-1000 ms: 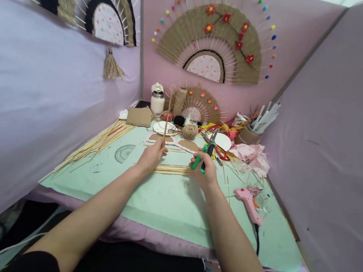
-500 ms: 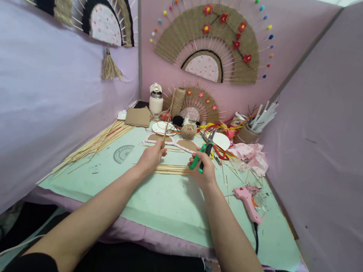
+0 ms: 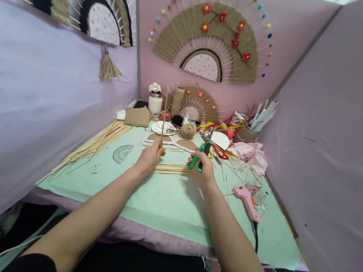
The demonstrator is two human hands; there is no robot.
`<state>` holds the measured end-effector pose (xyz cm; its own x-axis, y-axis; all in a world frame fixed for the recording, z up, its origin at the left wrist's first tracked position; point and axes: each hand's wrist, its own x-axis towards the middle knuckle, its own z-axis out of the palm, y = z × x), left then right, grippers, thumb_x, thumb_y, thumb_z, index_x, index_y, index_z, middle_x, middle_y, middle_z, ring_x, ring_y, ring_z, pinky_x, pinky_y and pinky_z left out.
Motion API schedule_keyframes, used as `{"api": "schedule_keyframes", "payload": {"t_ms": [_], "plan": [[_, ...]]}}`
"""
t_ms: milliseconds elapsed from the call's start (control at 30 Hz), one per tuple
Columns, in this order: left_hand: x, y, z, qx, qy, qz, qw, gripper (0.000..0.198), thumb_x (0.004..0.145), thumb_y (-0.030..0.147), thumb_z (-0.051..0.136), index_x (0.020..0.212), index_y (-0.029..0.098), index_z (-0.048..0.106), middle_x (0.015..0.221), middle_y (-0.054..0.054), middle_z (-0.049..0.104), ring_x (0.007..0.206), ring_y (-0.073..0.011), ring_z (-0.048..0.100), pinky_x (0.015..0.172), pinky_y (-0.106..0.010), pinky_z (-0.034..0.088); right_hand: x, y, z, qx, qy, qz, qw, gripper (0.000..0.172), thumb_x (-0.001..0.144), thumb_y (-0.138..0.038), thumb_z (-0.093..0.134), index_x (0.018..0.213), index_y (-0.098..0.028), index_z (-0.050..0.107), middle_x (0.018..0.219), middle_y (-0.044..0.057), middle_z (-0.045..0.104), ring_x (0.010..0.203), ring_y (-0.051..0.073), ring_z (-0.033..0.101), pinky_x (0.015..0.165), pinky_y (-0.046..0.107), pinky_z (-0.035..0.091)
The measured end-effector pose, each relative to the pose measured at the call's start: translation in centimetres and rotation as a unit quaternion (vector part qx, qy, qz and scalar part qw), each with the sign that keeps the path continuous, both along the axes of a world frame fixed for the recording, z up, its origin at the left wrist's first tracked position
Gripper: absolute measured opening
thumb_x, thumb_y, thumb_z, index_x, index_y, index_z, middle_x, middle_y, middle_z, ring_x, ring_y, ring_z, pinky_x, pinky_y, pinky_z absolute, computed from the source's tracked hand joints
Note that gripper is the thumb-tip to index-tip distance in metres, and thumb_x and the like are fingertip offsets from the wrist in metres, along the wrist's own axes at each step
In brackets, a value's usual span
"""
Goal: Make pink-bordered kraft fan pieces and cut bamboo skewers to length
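Observation:
My left hand (image 3: 150, 156) is closed round thin wooden sticks (image 3: 164, 116) that stand upright above the fist; their exact number is hard to make out. In my right hand (image 3: 204, 170) are green-and-black pliers (image 3: 206, 150), jaws pointing up. Between and below the hands, a row of wooden sticks (image 3: 172, 169) lies across the green table mat (image 3: 169, 204). Just beyond the hands lie brown half-round pieces with pink edging (image 3: 186, 144) and a ball of twine (image 3: 188, 131).
Many long sticks (image 3: 96, 142) and a protractor (image 3: 122, 153) lie at the left. A pink glue gun (image 3: 248, 201) with a black cord is at the right. Behind stand a white bottle (image 3: 154, 102) and a tub (image 3: 247, 133). Decorated fans (image 3: 181, 35) hang on the walls.
The upright sticks in my left hand have shifted slightly left and look thinner now. My right hand still holds the pliers, barely moved. The whole view has shifted a little.

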<state>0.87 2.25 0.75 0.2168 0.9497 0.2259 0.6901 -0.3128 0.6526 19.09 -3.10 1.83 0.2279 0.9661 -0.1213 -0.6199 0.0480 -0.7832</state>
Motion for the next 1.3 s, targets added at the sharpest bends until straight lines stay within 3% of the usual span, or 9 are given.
{"api": "schedule_keyframes", "payload": {"t_ms": [467, 833, 1033, 1167, 1300], "plan": [[0.1, 0.1, 0.0, 0.005, 0.039, 0.004, 0.999, 0.004, 0.089, 0.024, 0.041, 0.091, 0.024, 0.044, 0.087, -0.001, 0.069, 0.074, -0.0141, 0.061, 0.069, -0.024, 0.04, -0.2, -0.1, 0.1, -0.003, -0.013, 0.018, 1.0, 0.036, 0.056, -0.028, 0.071, 0.086, -0.022, 0.051, 0.064, -0.006, 0.053, 0.053, 0.009, 0.05, 0.051, 0.024, 0.041], [0.3, -0.3, 0.3, 0.021, -0.009, -0.021, 1.0, 0.008, 0.09, 0.023, 0.036, 0.089, 0.023, 0.045, 0.083, 0.0, 0.068, 0.074, -0.0129, 0.061, 0.069, -0.023, 0.041, -0.3, -0.2, 0.2, 0.005, -0.04, 0.017, 0.999, 0.042, 0.056, -0.029, 0.071, 0.093, -0.022, 0.051, 0.066, -0.006, 0.053, 0.055, 0.01, 0.05, 0.053, 0.024, 0.041], [1.0, 1.7, 3.4, 0.078, 0.114, -0.013, 0.99, 0.013, 0.088, 0.023, 0.038, 0.096, 0.023, 0.049, 0.083, -0.002, 0.067, 0.075, -0.0163, 0.06, 0.068, -0.025, 0.039, -0.4, -0.4, 0.1, 0.032, -0.14, 0.024, 0.989, 0.046, 0.061, -0.032, 0.07, 0.102, -0.023, 0.052, 0.066, -0.006, 0.054, 0.06, 0.012, 0.05, 0.059, 0.027, 0.041], [1.4, 3.8, 6.4, 0.116, 0.241, -0.035, 0.963, 0.019, 0.087, 0.022, 0.041, 0.105, 0.024, 0.05, 0.091, -0.007, 0.067, 0.081, -0.0207, 0.062, 0.07, -0.027, 0.04, -0.4, -0.8, 0.1, 0.058, -0.231, 0.026, 0.971, 0.031, 0.066, -0.032, 0.067, 0.094, -0.024, 0.056, 0.068, -0.005, 0.054, 0.063, 0.013, 0.048, 0.06, 0.027, 0.037], [1.6, 5.5, 8.7, 0.129, 0.333, -0.044, 0.933, 0.031, 0.087, 0.015, 0.04, 0.116, 0.025, 0.047, 0.093, -0.011, 0.067, 0.086, -0.0239, 0.064, 0.076, -0.033, 0.043, -0.4, -1.1, 0.3, 0.044, -0.245, 0.035, 0.968, 0.025, 0.065, -0.03, 0.069, 0.086, -0.023, 0.057, 0.069, -0.004, 0.054, 0.063, 0.014, 0.047, 0.058, 0.026, 0.034]]}}
